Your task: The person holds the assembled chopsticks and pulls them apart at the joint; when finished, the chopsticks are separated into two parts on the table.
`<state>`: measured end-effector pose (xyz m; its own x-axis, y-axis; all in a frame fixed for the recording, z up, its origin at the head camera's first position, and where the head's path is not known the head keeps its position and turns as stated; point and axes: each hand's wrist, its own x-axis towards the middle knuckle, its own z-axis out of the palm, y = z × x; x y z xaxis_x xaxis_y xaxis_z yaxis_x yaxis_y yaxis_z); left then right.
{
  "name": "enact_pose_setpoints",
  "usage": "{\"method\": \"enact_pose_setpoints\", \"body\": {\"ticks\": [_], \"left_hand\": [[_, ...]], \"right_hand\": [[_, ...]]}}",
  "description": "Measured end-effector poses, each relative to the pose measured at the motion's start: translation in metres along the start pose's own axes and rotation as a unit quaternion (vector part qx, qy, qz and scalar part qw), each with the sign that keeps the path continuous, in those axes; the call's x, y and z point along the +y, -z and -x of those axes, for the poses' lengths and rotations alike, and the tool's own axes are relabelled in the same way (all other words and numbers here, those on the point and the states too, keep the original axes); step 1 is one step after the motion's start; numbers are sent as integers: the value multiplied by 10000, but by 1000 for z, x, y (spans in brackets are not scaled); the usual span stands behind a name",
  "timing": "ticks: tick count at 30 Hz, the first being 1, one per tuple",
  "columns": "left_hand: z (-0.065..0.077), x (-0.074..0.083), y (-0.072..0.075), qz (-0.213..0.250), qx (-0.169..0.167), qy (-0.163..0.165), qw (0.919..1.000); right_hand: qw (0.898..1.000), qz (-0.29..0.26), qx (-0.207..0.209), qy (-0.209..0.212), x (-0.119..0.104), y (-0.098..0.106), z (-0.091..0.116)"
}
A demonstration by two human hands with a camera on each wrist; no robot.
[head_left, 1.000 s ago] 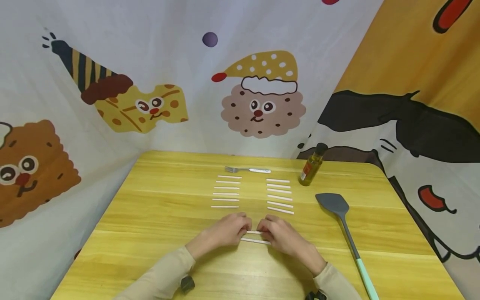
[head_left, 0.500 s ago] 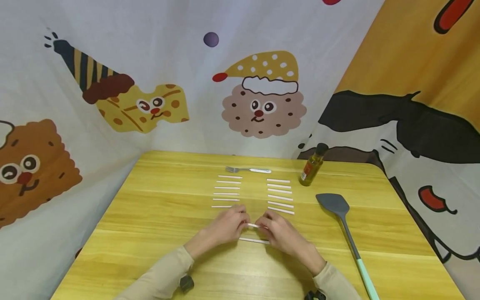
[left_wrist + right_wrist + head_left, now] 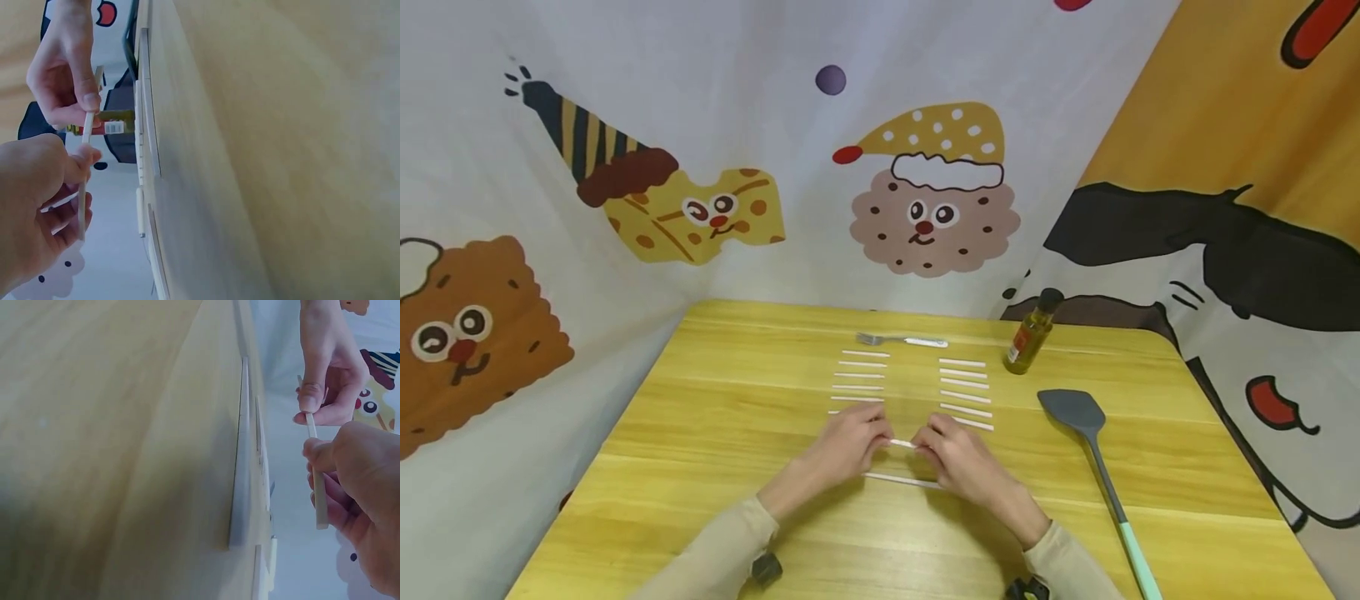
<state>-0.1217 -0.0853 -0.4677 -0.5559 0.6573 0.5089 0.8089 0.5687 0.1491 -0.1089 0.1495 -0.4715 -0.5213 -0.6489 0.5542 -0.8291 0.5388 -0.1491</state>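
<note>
Both hands pinch a pale wooden chopstick [image 3: 902, 443], held up off the table with a short stretch showing between them. My left hand [image 3: 852, 437] grips its left part, thumb against the wood; my right hand [image 3: 958, 454] grips the right part with curled fingers. In the right wrist view the chopstick [image 3: 320, 500] is thicker at the end by my right hand. Whether it is cracked I cannot tell. Another chopstick [image 3: 898, 479] lies on the table below, its right end hidden by my right hand.
Beyond the hands lie two columns of short pale sticks, thinner ones [image 3: 859, 376] left and thicker ones [image 3: 966, 397] right. A fork [image 3: 902, 340] lies behind them. To the right are an oil bottle [image 3: 1030, 335] and a grey spatula [image 3: 1097, 450] with a mint handle.
Both hands have lifted the chopstick up and away from the one lying on the table. My left hand has shifted slightly left and forward, covering part of the nearest thin stick.
</note>
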Motion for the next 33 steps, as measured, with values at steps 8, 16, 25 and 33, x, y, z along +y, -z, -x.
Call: {"method": "enact_pose_setpoints", "body": {"ticks": [8, 16, 25, 33], "left_hand": [[3, -1, 4, 255, 474, -260, 9982], [4, 7, 12, 350, 405, -517, 9972], [-8, 12, 22, 351, 404, -476, 9974], [-13, 10, 28, 480, 406, -648, 9959]], "right_hand": [[9999, -114, 2, 105, -2, 3, -3], [9981, -564, 28, 265, -9, 16, 2], [9984, -518, 97, 225, -12, 35, -3], [9974, -555, 282, 350, -14, 42, -4]]}}
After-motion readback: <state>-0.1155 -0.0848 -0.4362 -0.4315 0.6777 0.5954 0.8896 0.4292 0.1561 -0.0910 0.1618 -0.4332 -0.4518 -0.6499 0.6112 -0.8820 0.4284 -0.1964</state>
